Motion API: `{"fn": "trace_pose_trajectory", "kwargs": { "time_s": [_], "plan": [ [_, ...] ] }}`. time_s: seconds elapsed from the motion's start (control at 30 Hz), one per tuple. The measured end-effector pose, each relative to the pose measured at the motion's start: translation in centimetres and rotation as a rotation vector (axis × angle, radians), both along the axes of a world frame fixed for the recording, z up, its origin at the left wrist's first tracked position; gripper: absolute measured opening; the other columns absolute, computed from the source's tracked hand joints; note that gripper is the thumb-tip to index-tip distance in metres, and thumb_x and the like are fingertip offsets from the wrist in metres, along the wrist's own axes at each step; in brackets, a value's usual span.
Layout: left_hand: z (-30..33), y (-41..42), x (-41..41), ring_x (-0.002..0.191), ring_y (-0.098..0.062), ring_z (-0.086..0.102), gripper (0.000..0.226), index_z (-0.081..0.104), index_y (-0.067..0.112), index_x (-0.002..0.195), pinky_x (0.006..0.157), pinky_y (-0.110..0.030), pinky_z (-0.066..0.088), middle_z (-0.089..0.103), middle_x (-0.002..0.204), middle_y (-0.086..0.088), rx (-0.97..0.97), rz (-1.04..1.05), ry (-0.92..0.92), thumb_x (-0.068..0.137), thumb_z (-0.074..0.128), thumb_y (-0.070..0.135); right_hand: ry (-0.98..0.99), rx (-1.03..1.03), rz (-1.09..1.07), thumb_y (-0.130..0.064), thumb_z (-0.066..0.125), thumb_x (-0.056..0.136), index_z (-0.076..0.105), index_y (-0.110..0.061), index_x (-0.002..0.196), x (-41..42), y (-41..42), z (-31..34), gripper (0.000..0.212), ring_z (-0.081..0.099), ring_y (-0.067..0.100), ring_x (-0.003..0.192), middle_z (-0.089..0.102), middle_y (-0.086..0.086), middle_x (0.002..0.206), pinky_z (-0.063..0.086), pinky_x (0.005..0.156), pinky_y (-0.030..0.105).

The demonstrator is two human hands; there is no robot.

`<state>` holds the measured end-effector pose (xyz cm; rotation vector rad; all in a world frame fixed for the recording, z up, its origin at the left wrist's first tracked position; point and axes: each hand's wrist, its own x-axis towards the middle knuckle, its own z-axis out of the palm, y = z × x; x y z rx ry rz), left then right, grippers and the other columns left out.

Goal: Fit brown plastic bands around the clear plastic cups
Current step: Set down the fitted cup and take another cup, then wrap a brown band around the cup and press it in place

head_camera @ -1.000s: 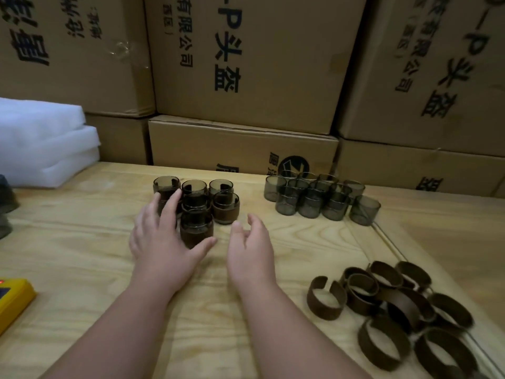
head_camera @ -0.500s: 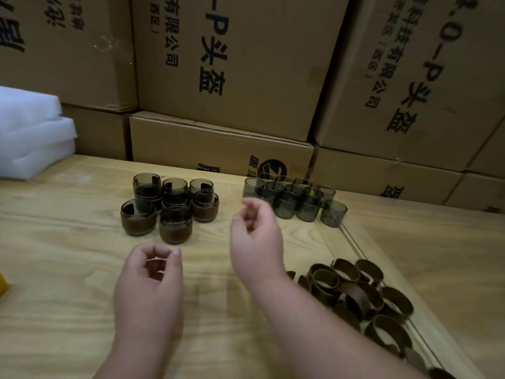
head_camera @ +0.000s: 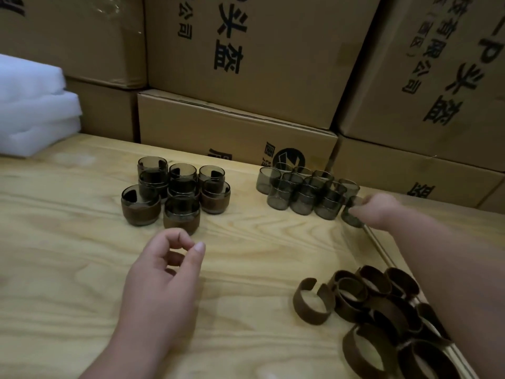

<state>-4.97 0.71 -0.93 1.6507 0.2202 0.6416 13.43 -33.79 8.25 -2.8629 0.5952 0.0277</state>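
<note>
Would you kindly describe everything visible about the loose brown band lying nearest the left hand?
The loose brown band is an open C-shaped strip of matte brown plastic, its gap facing away from the camera. It stands on edge on the wooden table, at the left end of the pile of bands, its right end touching or overlapping the next band. Neither hand touches it.

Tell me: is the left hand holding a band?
No, the left hand hovers over the table with loosely curled fingers holding nothing; the loose bands lie to its right.
</note>
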Motion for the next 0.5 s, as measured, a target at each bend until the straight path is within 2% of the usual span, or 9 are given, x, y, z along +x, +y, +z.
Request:
{"fn": "trace_pose_trajectory", "kwargs": {
  "time_s": [0.07,0.1,0.17,0.23,0.3,0.4,0.47,0.5],
  "plan": [
    [0.1,0.0,0.0,0.059,-0.004,0.057,0.015,0.063,0.036,0.092,0.053,-0.012,0.043,0.067,0.077,0.015,-0.015,-0.022,-0.02,0.089,0.077,0.037,-0.01,-0.006,0.04,-0.037,0.068,0.097,0.065,-0.012,0.117,-0.3,0.1,-0.5,0.032,0.061,0.022,0.085,0.063,0.007,0.097,0.05,0.065,0.032],
    [0.1,0.0,0.0,0.062,-0.006,0.059,0.015,0.063,0.036,0.094,0.057,-0.016,0.046,0.068,0.079,0.014,-0.02,-0.029,-0.025,0.086,0.074,0.043,-0.015,-0.013,0.059,-0.035,0.068,0.096,0.065,-0.012,0.111,-0.7,0.4,-0.7,0.028,0.062,0.021,0.085,0.063,0.007,0.094,0.049,0.064,0.031],
    [0.2,0.1,-0.1,0.067,-0.009,0.063,0.015,0.063,0.037,0.095,0.062,-0.024,0.049,0.069,0.083,0.01,-0.032,-0.038,-0.026,0.084,0.068,0.047,0.005,-0.027,0.1,-0.033,0.068,0.097,0.064,-0.012,0.104,-1.7,1.2,-0.9,0.023,0.064,0.023,0.089,0.066,0.008,0.096,0.053,0.071,0.033],
    [0.3,0.1,-0.3,0.067,-0.005,0.062,0.011,0.064,0.039,0.09,0.059,-0.016,0.047,0.069,0.083,0.013,-0.034,-0.043,-0.027,0.09,0.075,0.037,0.02,-0.024,0.143,-0.032,0.067,0.098,0.064,-0.012,0.096,-3.1,2.4,-0.8,0.021,0.065,0.023,0.086,0.067,0.009,0.094,0.058,0.076,0.035],
    [0.4,-0.1,-0.5,0.069,-0.003,0.062,0.021,0.066,0.041,0.084,0.058,-0.01,0.045,0.069,0.085,0.021,-0.022,-0.044,-0.033,0.089,0.077,0.024,-0.01,0.045,0.198,-0.031,0.068,0.096,0.065,-0.012,0.091,-5.0,4.1,-0.2,0.02,0.065,0.022,0.081,0.068,0.008,0.089,0.058,0.072,0.034],
    [0.6,-0.6,-0.9,0.068,-0.002,0.062,0.024,0.068,0.036,0.079,0.06,-0.008,0.045,0.07,0.089,0.022,-0.025,-0.103,-0.057,0.087,0.08,0.016,-0.256,0.311,0.26,-0.035,0.07,0.093,0.065,-0.017,0.086,-9.4,7.5,0.9,0.02,0.064,0.019,0.078,0.069,0.004,0.088,0.052,0.062,0.03],
    [0.8,-0.9,-1.1,0.067,0.0,0.061,0.025,0.069,0.035,0.076,0.062,-0.009,0.045,0.071,0.086,0.017,-0.028,-0.174,-0.066,0.085,0.081,0.014,-0.434,0.595,0.25,-0.041,0.074,0.089,0.064,-0.025,0.093,-13.1,10.2,1.0,0.02,0.069,0.017,0.083,0.07,-0.002,0.095,0.058,0.066,0.032],
    [0.8,-1.0,-1.2,0.067,-0.001,0.061,0.026,0.07,0.035,0.075,0.063,-0.01,0.046,0.072,0.085,0.015,-0.035,-0.208,-0.064,0.085,0.081,0.015,-0.474,0.785,0.25,-0.043,0.078,0.084,0.063,-0.028,0.1,-15.1,11.6,0.7,0.026,0.073,0.017,0.084,0.07,-0.003,0.1,0.062,0.068,0.033]
  ]
}}
